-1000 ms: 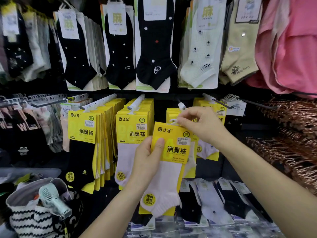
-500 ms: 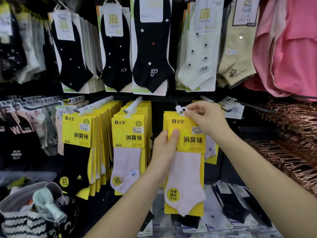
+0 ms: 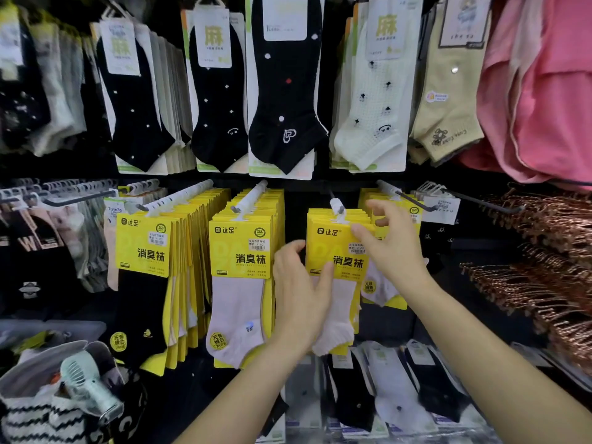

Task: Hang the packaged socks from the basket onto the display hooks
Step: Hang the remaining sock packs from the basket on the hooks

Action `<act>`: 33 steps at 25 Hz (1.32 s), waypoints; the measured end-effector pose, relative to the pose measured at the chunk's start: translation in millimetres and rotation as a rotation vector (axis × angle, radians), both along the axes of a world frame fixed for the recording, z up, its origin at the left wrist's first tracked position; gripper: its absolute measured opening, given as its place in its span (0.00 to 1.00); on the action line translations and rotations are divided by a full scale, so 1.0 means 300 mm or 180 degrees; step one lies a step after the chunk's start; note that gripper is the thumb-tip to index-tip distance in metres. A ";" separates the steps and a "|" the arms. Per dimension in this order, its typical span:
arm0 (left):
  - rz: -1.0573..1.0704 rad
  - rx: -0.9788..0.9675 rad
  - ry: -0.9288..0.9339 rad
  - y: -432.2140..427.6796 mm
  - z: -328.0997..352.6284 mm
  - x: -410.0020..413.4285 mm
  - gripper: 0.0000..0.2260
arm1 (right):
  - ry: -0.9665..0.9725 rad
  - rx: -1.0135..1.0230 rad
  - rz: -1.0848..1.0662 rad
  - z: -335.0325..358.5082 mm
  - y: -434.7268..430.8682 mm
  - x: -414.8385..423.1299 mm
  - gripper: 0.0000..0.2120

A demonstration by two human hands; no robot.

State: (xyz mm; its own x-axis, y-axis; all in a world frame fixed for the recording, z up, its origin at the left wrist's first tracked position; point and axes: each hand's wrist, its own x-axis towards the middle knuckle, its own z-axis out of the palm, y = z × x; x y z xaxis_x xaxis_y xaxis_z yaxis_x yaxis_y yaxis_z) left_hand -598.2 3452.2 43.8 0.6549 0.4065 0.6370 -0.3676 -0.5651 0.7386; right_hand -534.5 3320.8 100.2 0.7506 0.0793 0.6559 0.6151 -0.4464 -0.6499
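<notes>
sock pack (image 3: 339, 248) looks pretty much hung: the yellow card's hanger tab seems to sit on the display hook (image 3: 337, 205), at the front of a small stack of the same packs, with pale pink socks dangling below. left hand (image 3: 301, 299) grips the pack by its left edge, thumb (image 3: 326, 272) across the front just under the card, other fingers tucked behind. right hand (image 3: 394, 251) is up by the card's top right corner, fingers loose and apart, one fingertip touching the card, not pinching anything as far as i can tell. so i'd call this the tail end of hanging this one. next move imo: slide it back flush against the stack, let go with both hands, then reach for another pack. can't make out a basket, only a striped bag (image 3: 32, 415) with a mint handheld fan (image 3: 86, 386) low on the left.
</notes>
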 end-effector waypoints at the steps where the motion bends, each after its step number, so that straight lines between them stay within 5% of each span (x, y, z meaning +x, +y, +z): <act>1: -0.0020 0.0090 -0.0033 0.004 0.020 0.017 0.22 | 0.0277 0.0165 0.0138 -0.013 0.003 0.004 0.25; 3: -0.0428 -0.0239 0.0319 0.010 0.088 0.064 0.30 | 0.0870 0.0460 0.0564 -0.033 0.025 0.008 0.32; 7: -0.1301 -0.0905 0.0773 0.029 0.138 0.144 0.29 | 0.1409 0.1042 0.1266 -0.059 0.055 0.043 0.32; 24: -0.1283 -0.1215 0.0465 0.064 0.119 0.394 0.26 | 0.1313 0.0948 0.0997 -0.063 0.127 0.258 0.32; 27: -0.1309 -0.1094 0.0483 0.051 0.090 0.338 0.26 | 0.1175 0.1000 0.0850 -0.082 0.124 0.225 0.25; 33: -0.1200 -0.0478 0.0191 0.033 -0.092 -0.021 0.25 | 0.0519 0.0987 0.0580 -0.196 0.096 0.025 0.32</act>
State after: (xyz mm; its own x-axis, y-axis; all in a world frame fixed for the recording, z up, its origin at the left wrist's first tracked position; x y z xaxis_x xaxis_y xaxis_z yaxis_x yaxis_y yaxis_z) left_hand -604.6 3462.2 16.1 0.8099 0.2165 0.5451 -0.4821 -0.2834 0.8290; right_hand -527.1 3349.7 41.4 0.8389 0.0378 0.5430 0.5437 -0.1065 -0.8325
